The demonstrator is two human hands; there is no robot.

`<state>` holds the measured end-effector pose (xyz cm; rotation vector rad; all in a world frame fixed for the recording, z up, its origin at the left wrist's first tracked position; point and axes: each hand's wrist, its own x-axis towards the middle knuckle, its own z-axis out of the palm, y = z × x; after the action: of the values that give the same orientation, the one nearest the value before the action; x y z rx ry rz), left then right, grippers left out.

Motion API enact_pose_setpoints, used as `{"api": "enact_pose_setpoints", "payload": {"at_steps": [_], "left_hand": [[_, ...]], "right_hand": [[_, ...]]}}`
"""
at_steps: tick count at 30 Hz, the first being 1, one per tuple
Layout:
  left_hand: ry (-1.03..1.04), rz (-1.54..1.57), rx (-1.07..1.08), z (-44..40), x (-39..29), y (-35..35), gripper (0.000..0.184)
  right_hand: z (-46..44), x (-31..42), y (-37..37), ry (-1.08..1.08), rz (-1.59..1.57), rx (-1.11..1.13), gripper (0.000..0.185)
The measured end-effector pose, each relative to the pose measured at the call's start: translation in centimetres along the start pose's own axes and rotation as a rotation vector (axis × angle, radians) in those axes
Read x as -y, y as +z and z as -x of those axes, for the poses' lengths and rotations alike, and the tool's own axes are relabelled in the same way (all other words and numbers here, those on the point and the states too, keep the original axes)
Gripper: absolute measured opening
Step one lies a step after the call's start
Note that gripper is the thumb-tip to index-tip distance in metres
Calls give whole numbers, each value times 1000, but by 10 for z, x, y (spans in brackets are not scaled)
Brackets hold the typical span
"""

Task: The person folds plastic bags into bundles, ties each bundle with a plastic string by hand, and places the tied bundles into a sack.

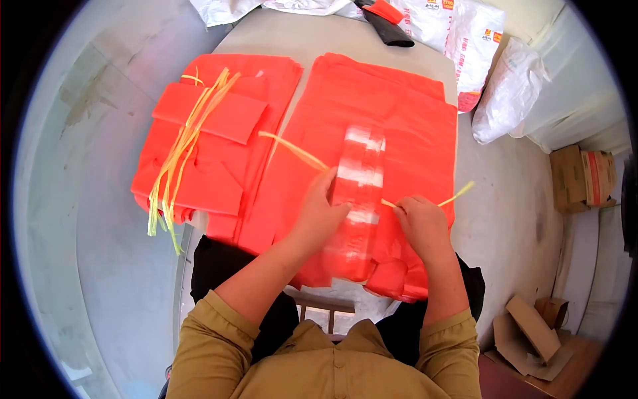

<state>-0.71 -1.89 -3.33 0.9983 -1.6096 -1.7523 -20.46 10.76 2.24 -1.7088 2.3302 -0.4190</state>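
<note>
A folded red plastic bundle (359, 176) with shiny clear bands lies on a stack of flat red sheets (419, 113). My left hand (322, 209) is at the bundle's left side, thumb and fingers apart, with one end of a yellow strip (296, 149) running out beyond it to the upper left. At the bundle's right side, my right hand (420, 219) is closed on the yellow strip, whose other end (458, 193) sticks out to the right. The strip's middle is hidden by the bundle.
More folded red sheets (219, 120) lie at the left with loose yellow strips (183, 149) across them. White printed sacks (478, 46) and a black-and-red item (389, 26) are at the far edge. Cardboard boxes (575, 179) stand at the right.
</note>
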Motion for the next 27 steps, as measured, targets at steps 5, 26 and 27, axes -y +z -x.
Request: {"api": "enact_pose_setpoints", "payload": {"at_steps": [5,26,27], "left_hand": [[41,-114,-103,-2,-5,-6,55],[437,-637,15,21,-38,-25,39],[453,-605,23,18,-39,-22,37]], "right_hand": [[0,1,-5,54,-51,176,23],[-8,-16,7,149,-725,143,27],[-9,-13,10,107,-943,104,28]]}}
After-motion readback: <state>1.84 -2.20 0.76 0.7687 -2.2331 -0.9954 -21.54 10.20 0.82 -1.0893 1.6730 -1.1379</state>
